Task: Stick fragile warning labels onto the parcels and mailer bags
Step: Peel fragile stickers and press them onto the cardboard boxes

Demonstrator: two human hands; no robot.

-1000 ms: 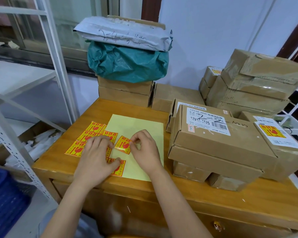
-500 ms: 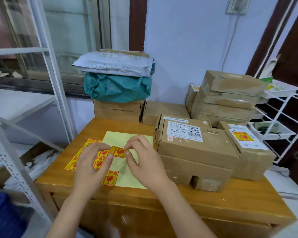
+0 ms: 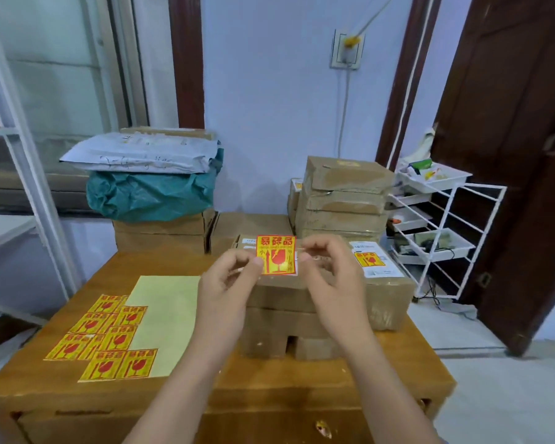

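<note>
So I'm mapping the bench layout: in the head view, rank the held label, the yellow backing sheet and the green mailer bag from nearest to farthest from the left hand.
1. Held label: pinched by the left hand, over the boxes.
2. Yellow backing sheet: on the table, just left of that hand.
3. Green mailer bag: back left, atop stacked boxes.

Even soft daylight, slight overall blur, wide-angle bending at edges

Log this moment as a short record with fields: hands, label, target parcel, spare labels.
left hand: pinches the label's left edge
right hand: pinches the label's right edge
label: red and yellow, held upright above the front parcel
front parcel: brown box, shipping label mostly hidden
labelled parcel: right, already stickered
spare labels: table, left
backing sheet: pale yellow
</note>
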